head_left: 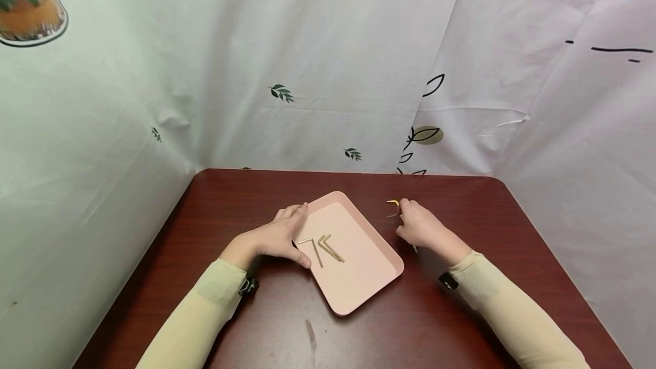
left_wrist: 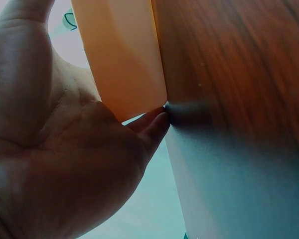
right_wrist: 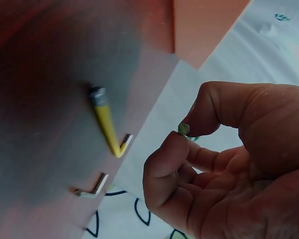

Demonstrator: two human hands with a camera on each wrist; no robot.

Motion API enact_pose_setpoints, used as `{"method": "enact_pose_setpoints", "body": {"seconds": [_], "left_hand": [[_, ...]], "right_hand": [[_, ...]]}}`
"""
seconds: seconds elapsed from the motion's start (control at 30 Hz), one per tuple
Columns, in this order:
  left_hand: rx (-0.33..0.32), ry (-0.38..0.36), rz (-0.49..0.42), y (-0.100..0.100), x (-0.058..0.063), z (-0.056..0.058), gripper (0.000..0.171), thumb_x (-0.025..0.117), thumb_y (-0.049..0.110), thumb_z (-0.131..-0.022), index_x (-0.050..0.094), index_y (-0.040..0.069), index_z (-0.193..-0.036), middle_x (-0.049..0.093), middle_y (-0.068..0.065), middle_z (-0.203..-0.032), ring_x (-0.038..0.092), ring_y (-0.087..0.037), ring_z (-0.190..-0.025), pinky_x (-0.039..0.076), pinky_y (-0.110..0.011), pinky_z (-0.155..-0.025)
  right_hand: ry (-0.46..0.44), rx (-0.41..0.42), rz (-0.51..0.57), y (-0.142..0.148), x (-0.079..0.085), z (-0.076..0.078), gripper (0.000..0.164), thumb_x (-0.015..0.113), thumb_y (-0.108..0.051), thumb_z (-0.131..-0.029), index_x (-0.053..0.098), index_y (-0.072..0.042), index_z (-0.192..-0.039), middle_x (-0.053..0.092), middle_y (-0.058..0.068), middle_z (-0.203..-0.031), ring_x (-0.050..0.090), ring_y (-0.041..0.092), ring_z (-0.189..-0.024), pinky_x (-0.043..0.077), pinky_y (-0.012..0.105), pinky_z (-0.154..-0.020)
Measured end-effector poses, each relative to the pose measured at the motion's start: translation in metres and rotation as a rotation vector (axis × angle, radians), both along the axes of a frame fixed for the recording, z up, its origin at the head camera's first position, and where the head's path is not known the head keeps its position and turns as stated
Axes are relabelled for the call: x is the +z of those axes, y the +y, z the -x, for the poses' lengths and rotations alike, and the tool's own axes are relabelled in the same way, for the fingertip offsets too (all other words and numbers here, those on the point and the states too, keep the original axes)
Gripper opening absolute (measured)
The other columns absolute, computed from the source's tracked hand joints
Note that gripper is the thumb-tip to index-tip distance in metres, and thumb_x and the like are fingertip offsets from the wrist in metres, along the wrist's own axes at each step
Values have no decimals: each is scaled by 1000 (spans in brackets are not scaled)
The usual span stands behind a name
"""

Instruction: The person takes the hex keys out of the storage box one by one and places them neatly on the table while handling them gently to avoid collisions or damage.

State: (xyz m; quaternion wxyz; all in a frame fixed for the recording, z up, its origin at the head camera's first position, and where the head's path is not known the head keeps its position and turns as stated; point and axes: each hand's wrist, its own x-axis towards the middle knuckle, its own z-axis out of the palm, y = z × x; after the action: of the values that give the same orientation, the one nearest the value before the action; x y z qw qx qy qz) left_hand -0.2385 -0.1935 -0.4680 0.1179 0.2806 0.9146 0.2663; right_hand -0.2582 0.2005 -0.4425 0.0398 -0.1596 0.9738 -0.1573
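A pink tray (head_left: 359, 278) lies at an angle on the table, with three L-shaped hex keys (head_left: 317, 253) inside, towards its left side. My left hand (head_left: 277, 239) grips the tray's left corner, thumb on one side and fingers along the other; the tray wall (left_wrist: 124, 59) is between them in the left wrist view. Right of the tray, my right hand (head_left: 421, 226) pinches a hex key (right_wrist: 183, 129) between thumb and index finger, its hexagonal end showing. Near that hand on the table lie a yellow-sleeved hex key (right_wrist: 105, 124) and a smaller bare hex key (right_wrist: 93, 189).
The dark reddish-brown table (head_left: 266, 323) has rounded far corners. Pale printed fabric (head_left: 328, 73) hangs close behind it and along both sides. A dull streak (head_left: 310, 335) marks the tabletop in front of the tray.
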Motion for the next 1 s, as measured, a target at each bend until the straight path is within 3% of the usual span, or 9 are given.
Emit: {"method": "enact_pose_setpoints", "body": {"seconds": [0.2,0.53,1.0], "left_hand": [[7,-5,-3,1,0,0,158,102,62,-69,8,-4,-176,25,-25,-176,23,-44,-161,32,-60,-127],[9,4,9,0,-3,1,158,102,63,-69,8,-4,-176,24,-26,-176,23,-45,-162,31,-60,-127],[5,-3,11,0,-2,1,158,101,65,-69,7,-3,-176,23,-26,-177,21,-44,-163,30,-59,-128]], "right_hand": [[-1,-32,3,11,-6,2,30,74,-1,-83,58,4,-108,58,15,-94,59,30,-81,54,47,-75],[31,-47,9,28,-7,9,34,74,-3,-84,61,7,-113,64,19,-97,63,35,-89,55,54,-83],[13,-75,-2,43,-8,13,35,75,-5,-82,58,8,-110,62,20,-95,62,37,-87,54,56,-83]]}}
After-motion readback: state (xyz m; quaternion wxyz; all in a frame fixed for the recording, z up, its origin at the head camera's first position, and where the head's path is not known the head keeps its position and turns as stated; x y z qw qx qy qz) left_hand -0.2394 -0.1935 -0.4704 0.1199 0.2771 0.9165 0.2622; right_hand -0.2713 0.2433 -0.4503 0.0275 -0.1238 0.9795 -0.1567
